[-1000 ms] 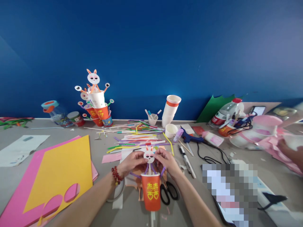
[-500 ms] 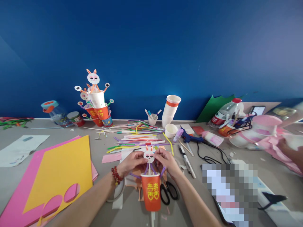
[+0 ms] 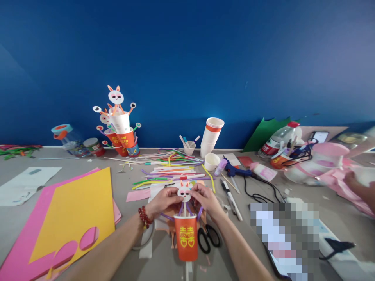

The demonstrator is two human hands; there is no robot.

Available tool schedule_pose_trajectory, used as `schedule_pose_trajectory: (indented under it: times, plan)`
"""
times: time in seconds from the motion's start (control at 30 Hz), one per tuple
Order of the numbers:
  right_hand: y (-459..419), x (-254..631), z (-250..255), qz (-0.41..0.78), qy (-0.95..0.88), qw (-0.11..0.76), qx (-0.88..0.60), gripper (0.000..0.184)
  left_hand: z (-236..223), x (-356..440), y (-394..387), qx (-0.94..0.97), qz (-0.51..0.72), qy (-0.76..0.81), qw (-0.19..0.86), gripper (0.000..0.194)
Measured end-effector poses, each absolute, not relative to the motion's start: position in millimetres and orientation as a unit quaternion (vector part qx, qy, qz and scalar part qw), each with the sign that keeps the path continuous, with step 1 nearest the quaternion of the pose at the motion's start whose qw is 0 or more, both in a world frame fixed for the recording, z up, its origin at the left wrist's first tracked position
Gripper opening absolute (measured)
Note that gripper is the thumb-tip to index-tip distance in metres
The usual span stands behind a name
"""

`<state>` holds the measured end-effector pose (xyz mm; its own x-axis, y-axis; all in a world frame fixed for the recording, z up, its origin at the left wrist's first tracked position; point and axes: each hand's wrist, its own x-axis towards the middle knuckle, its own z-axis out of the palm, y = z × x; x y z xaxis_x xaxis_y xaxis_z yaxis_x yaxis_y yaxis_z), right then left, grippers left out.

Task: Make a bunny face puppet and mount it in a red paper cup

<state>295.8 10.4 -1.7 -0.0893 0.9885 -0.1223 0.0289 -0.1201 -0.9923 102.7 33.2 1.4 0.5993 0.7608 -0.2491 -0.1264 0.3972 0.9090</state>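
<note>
A round white paper rabbit face (image 3: 184, 194) with upright ears is pinched at both sides. My left hand (image 3: 166, 200) is closed on its left edge, and my right hand (image 3: 204, 198) is closed on its right edge. Below the face, purple pipe cleaners and a pale stick run down into a red paper cup (image 3: 186, 238) with yellow double-happiness print. The stick (image 3: 187, 271) also comes out under the cup. Black-handled scissors (image 3: 209, 238) lie just right of the cup, their blades hidden behind it. Orange paper scraps (image 3: 164, 235) lie behind the cup.
Colourful pipe cleaners (image 3: 175, 170) spread across the table's middle. Yellow card (image 3: 82, 207) lies at left. Rabbit-topped cups (image 3: 120, 123) and stacked paper cups (image 3: 211, 136) stand at the wall. A blue glue gun (image 3: 237, 170) and cord lie right; another person's hand (image 3: 359, 189) shows far right.
The red cup has swung slightly to the left at its lower part and turned a little. Both hands keep their hold on the rabbit face, almost unmoved.
</note>
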Motion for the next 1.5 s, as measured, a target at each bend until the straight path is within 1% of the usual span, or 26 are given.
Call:
schedule_pose_trajectory:
  times: [0.47, 0.77, 1.37, 1.5]
  plan:
    - [7.7, 296.2, -0.3, 0.541, -0.524, 0.437, -0.492, 0.037, 1.1, 103.8, 32.3, 0.464, 0.293, 0.351, 0.759, 0.041]
    - [6.5, 293.9, -1.5, 0.530, -0.578, 0.418, -0.459, 0.034, -6.8, 102.1, 34.3, 0.479, 0.308, 0.347, 0.745, 0.038]
    - [6.2, 291.8, -6.4, 0.547, -0.557, 0.431, -0.452, 0.033, -5.9, 103.3, 33.3, 0.486, 0.317, 0.338, 0.740, 0.040]
    - [8.0, 289.6, -6.9, 0.525, -0.557, 0.434, -0.475, 0.036, -4.5, 103.1, 32.2, 0.495, 0.310, 0.338, 0.738, 0.040]
